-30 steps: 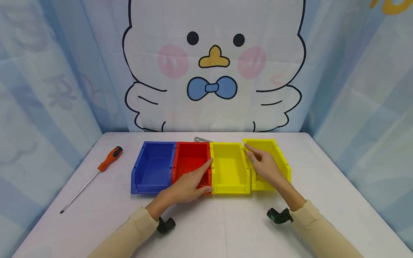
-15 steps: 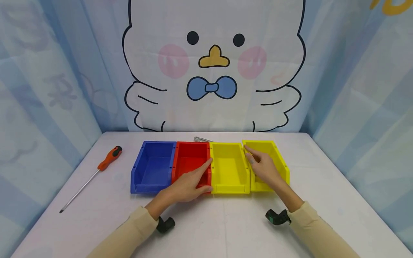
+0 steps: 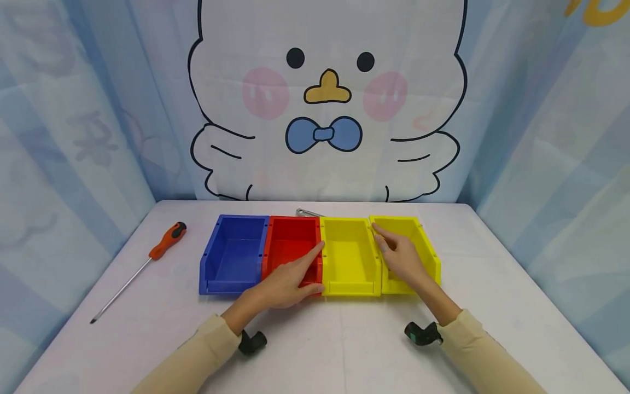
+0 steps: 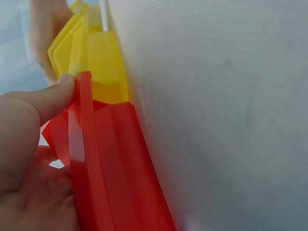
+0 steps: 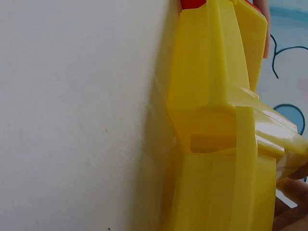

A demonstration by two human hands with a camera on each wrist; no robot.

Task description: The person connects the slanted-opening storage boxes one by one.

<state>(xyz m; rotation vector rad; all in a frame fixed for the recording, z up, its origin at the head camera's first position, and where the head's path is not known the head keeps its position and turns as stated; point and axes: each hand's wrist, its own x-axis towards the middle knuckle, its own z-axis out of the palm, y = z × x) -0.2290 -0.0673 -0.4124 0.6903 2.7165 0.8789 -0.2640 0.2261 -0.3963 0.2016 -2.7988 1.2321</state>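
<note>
A blue bin [image 3: 238,251], a red bin [image 3: 294,235] and two yellow bins stand side by side in a row on the table. My left hand [image 3: 287,283] reaches across the red bin with its fingers extended to the wall beside the inner yellow bin [image 3: 350,254]. In the left wrist view its thumb [image 4: 60,94] rests on the red bin's front corner. My right hand [image 3: 404,258] grips the left wall of the outer yellow bin [image 3: 427,241], index finger and thumb at the rim. The two yellow bins' walls meet closely in the right wrist view.
A screwdriver [image 3: 167,241] with an orange and black handle lies at the left. Behind the red bin, the end of a metal tool [image 3: 307,213] shows, the remainder hidden. A printed curtain [image 3: 325,169] stands along the table's back edge.
The outer yellow bin has shifted slightly toward me and left, its front edge coming nearly level with the neighbouring bin. My right hand moved with it; the left hand stayed still.
</note>
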